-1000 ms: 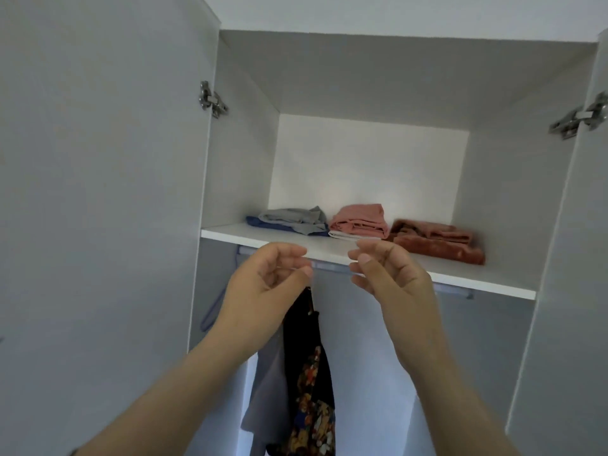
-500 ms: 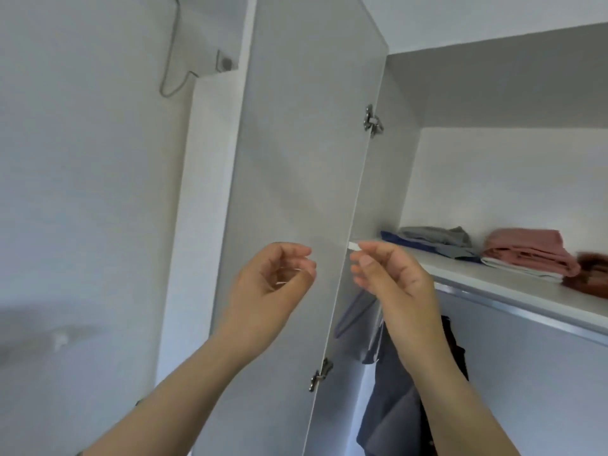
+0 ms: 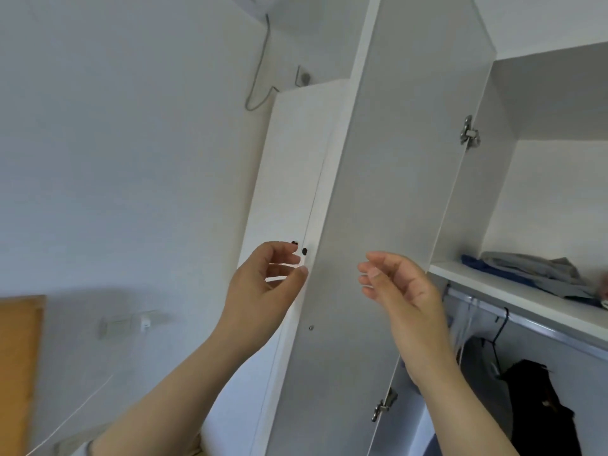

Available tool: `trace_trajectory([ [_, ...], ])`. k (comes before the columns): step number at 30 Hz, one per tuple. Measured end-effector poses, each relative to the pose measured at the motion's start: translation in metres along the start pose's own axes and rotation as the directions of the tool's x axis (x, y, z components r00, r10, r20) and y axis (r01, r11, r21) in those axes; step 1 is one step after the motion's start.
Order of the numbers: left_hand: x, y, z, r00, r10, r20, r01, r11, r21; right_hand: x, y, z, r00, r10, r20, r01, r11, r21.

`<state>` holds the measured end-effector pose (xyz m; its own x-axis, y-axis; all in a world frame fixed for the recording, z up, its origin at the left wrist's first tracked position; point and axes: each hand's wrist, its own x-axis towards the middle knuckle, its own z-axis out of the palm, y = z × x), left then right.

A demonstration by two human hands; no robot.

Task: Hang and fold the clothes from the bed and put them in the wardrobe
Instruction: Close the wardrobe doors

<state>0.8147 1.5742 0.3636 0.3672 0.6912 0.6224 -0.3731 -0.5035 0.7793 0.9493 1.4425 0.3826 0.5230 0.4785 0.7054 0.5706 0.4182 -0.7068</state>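
Home bedroom: open white wardrobe (image 3: 411, 192), folded clothes (image 3: 533, 271), hung garments (image 3: 539, 399).

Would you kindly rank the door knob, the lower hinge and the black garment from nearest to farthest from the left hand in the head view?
1. Door knob: just right of the left hand's fingertips.
2. Lower hinge: below and to the right of the hand.
3. Black garment: hanging at the far right, lower corner.

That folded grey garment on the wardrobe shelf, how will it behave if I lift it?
Probably floppy: the grey garment shows soft creases, so it would likely unfold. Lying on the blue garment, it may drag that along.
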Motion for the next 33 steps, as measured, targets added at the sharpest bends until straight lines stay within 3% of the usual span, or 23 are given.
trace_trajectory([
  [8,0.016,-0.018,0.024,0.997,-0.052,0.056,0.051,0.999,0.014,0.01,0.005,-0.001,0.998,-0.013,-0.063,0.012,1.0,-0.021],
  [17,0.019,-0.026,0.034,0.997,-0.066,-0.026,0.066,0.998,0.001,0.002,0.007,-0.016,0.994,0.015,-0.106,-0.017,1.0,-0.012],
  [33,-0.023,0.004,0.076,0.993,0.021,0.119,-0.02,1.0,-0.018,-0.024,-0.01,-0.089,0.977,-0.008,-0.213,-0.012,0.996,-0.092],
])
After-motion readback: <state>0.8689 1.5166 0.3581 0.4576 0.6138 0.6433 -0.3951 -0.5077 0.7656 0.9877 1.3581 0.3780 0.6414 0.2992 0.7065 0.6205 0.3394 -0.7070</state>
